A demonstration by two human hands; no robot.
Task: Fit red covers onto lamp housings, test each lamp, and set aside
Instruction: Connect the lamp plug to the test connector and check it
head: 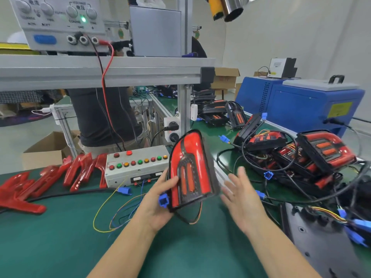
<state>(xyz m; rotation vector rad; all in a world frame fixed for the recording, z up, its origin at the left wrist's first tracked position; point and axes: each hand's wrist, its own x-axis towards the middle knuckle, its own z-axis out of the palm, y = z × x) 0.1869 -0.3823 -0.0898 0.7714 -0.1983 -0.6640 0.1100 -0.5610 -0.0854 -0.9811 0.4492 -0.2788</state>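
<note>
A green-matted table [60,247] sits under an aluminium shelf [100,71] carrying a power supply [58,23]. Loose red covers [40,183] lie at the left edge beside a button test box [136,165]. The right side is crowded with finished lamps [301,155] and tangled cables; the near centre is bare mat. The left hand [158,199] grips a covered lamp [190,171] upright above the mat, with its blue connector [163,200]. The right hand [241,195] hovers beside it, spread and empty.
</note>
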